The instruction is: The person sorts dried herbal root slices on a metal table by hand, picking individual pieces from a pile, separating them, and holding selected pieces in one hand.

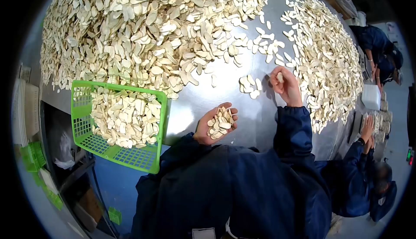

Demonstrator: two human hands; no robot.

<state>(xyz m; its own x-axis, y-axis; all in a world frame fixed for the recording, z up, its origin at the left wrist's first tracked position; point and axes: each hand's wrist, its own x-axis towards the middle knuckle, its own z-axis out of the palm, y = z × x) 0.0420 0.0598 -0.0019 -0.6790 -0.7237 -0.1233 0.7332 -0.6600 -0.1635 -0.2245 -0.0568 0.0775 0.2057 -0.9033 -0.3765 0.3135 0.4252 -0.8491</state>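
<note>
Pale dried slices lie heaped in my left hand, its palm up and its fingers curled round them, near the table's front edge. To the right, above the metal table, my right hand pinches a single pale slice between thumb and fingers. Just left of that hand, a few loose slices lie on the metal. A green plastic basket, partly filled with slices, stands at the left, tilted in the view.
A large pile of slices covers the back left of the table, and a second pile spreads along the right. Co-workers in dark blue are at the far right, near a white box.
</note>
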